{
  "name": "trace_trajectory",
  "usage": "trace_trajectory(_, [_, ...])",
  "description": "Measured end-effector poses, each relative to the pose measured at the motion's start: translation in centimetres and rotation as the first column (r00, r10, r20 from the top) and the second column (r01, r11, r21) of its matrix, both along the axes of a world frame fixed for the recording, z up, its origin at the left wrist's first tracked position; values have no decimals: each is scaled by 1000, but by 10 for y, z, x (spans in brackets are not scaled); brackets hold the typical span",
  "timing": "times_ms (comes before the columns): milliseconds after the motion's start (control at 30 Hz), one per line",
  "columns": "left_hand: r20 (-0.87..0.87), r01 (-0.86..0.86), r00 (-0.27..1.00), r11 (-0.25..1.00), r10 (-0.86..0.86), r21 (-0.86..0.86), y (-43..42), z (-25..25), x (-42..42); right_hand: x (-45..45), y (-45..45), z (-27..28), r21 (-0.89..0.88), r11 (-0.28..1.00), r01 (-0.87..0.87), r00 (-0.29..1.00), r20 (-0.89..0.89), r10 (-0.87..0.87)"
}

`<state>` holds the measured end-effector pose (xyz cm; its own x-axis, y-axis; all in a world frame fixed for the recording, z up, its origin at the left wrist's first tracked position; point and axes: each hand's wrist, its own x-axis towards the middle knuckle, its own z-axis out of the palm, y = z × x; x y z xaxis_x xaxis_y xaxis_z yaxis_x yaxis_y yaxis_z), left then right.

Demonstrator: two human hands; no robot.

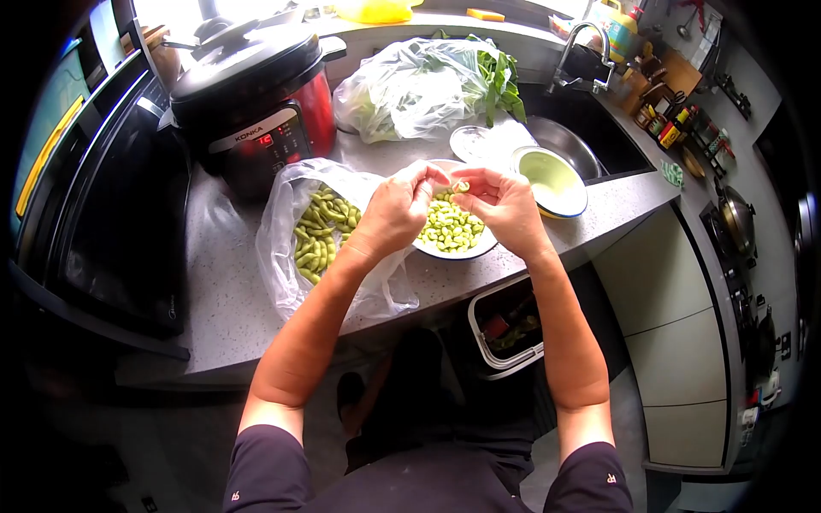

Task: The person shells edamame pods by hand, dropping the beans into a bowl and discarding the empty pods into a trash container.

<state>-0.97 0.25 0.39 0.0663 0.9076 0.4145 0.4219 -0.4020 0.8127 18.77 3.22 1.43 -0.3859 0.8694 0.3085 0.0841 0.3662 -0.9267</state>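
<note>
Both hands are raised over a white bowl (445,254) of shelled green soybeans (451,224). My right hand (506,203) pinches a small pale green soybean pod (461,185) between thumb and fingertips. Just left of it, my left hand (400,205) has its thumb and fingers pressed together; whatever is between them is hidden. Beside my left forearm, a clear plastic bag (280,224) lies open with many unshelled soybean pods (318,231) in it.
A red and black cooker (256,111) stands behind the pod bag. A plastic bag of leafy greens (410,90) lies at the back. Near the sink (620,137) is a yellow-rimmed bowl (556,181). Below the counter edge sits a waste bin (505,363).
</note>
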Motion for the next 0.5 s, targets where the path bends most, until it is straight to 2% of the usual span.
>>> trace_trajectory(67, [56,57,997,998,-59,36,7,-10,1,-1,-3,1,55,998,39,998,-54,-36])
trace_trajectory(100, [82,85,993,995,-90,57,8,-9,2,0,-5,4,55,998,35,999,6,-36])
trace_trajectory(167, [-36,83,996,992,-80,94,6,-7,0,2,-9,9,54,998,28,991,127,-35])
trace_trajectory(200, [-94,82,993,990,-71,113,3,-3,0,1,-10,8,59,998,31,990,135,-39])
trace_trajectory(267, [-106,83,991,994,-76,64,0,3,0,-1,-11,6,66,997,37,988,150,-46])
trace_trajectory(367, [-86,77,994,995,-71,69,0,3,0,-2,-11,-1,26,999,20,999,34,-21])
trace_trajectory(500, [-74,26,997,991,-16,133,1,0,2,-3,-9,-8,1,999,36,999,-32,-36])
